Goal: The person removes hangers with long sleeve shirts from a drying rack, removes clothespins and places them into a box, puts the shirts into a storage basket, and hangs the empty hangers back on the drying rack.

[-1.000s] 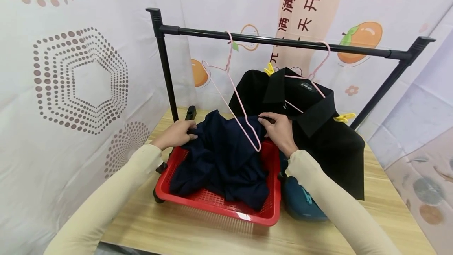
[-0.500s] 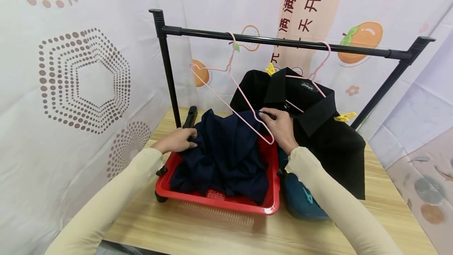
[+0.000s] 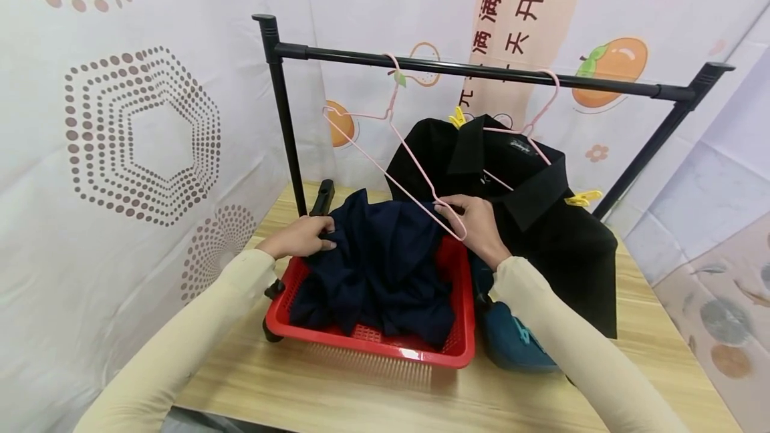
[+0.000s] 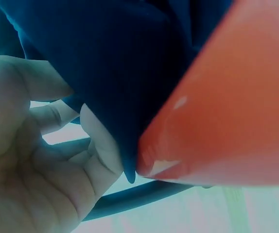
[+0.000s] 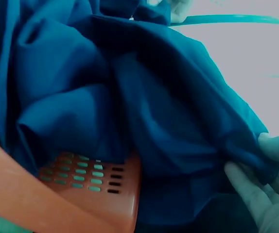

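A navy cloth garment (image 3: 385, 266) lies bunched in the red plastic basket (image 3: 367, 347), its far edge drawn up; its kind is hard to tell. My left hand (image 3: 301, 236) pinches this garment at the left, over the basket's far left corner. At the right, my right hand (image 3: 475, 224) pinches the other end between thumb and fingers, as the right wrist view also shows. A bare pink hanger (image 3: 388, 114) hangs from the rack's bar, its lower end crossing in front of my right hand. Whether they touch, I cannot tell.
The black rack (image 3: 421, 65) spans the back of the wooden table (image 3: 337, 396). A black collared shirt (image 3: 571, 259) hangs on another pink hanger (image 3: 550, 95), with yellow clips (image 3: 583, 198) at its shoulders. A teal container (image 3: 511, 346) stands right of the basket.
The bare hanger has turned, its lower end shifting right toward my right hand and its other end moving left. The basket's front rim has shifted slightly away. Both hands keep hold of the garment.
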### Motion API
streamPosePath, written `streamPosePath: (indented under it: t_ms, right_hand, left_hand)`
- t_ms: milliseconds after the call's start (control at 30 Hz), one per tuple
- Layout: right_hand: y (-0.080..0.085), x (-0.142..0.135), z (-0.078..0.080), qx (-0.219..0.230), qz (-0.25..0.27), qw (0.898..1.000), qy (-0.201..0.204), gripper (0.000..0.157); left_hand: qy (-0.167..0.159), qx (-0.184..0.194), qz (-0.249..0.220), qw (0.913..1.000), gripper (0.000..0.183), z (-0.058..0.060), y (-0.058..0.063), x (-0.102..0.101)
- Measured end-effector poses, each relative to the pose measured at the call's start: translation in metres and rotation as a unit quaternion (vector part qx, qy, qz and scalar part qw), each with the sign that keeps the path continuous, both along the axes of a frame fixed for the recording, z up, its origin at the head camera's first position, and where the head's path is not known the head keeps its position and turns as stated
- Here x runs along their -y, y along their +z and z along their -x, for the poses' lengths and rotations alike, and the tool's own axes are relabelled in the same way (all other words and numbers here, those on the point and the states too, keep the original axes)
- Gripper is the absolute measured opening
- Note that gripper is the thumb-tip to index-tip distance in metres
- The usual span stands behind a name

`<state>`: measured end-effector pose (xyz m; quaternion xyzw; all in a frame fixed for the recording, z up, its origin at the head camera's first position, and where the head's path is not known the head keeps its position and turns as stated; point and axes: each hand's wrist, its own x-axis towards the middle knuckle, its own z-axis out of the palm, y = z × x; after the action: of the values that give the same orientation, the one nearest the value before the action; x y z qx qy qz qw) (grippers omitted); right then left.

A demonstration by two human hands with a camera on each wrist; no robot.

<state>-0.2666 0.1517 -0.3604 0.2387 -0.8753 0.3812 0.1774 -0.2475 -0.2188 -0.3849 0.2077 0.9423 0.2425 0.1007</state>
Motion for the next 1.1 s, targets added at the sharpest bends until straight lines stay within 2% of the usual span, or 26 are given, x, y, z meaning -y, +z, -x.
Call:
streamPosePath:
  t_ms: [133,233,333,400,500,633,700,733,800,833,900,967,1033,1100]
  right_hand:
    - [0.0,0.005,-0.014,-0.019,-0.005,0.999,0.039,0.012]
    - [0.003,0.013,-0.031,-0.017,0.009,0.997,0.079,0.009]
    - [0.004,0.02,-0.051,0.004,0.031,0.991,0.131,0.009]
    - [0.0,0.022,-0.063,0.022,0.028,0.983,0.178,0.008]
    - [-0.01,0.021,-0.077,0.058,-0.014,0.964,0.258,0.007]
    - [-0.028,0.015,-0.089,0.129,-0.114,0.927,0.333,0.006]
    - [-0.036,0.013,-0.092,0.17,-0.157,0.91,0.344,0.007]
    - [-0.039,0.012,-0.093,0.187,-0.175,0.903,0.344,0.007]
    - [-0.044,0.01,-0.092,0.214,-0.194,0.894,0.343,0.008]
    - [-0.046,0.009,-0.091,0.222,-0.198,0.891,0.343,0.01]
    - [-0.046,0.007,-0.088,0.231,-0.192,0.89,0.344,0.013]
    - [-0.044,0.005,-0.083,0.229,-0.17,0.899,0.331,0.018]
    - [-0.041,0.004,-0.074,0.205,-0.152,0.923,0.288,0.018]
    - [-0.037,0.002,-0.062,0.16,-0.145,0.953,0.214,0.014]
  left_hand:
    - [0.017,0.028,-0.026,0.9991,0.015,-0.002,0.001,0.0]
    - [0.027,0.046,-0.055,0.9971,0.015,-0.005,0.001,0.002]
    - [0.007,0.057,-0.09,0.9942,0.015,-0.01,0.003,0.002]
    - [-0.027,0.078,-0.11,0.9905,0.014,-0.016,0.005,0.002]
    - [-0.097,0.126,-0.103,0.9819,0.014,-0.026,0.009,-0.003]
    - [-0.167,0.191,-0.035,0.9665,0.024,-0.037,0.014,-0.009]
    - [-0.18,0.205,-0.016,0.9619,0.03,-0.039,0.017,-0.01]
    - [-0.178,0.205,-0.014,0.9623,0.028,-0.038,0.018,-0.009]
    - [-0.166,0.188,-0.03,0.9676,0.021,-0.035,0.02,-0.006]
    - [-0.149,0.174,-0.042,0.9724,0.02,-0.032,0.022,-0.005]
    - [-0.099,0.143,-0.073,0.9821,0.027,-0.024,0.024,0.0]
    - [-0.036,0.113,-0.1,0.988,0.035,-0.017,0.024,0.006]
    - [0.025,0.09,-0.124,0.9879,0.038,-0.009,0.023,0.01]
    - [0.056,0.063,-0.133,0.9875,0.044,-0.001,0.021,0.012]
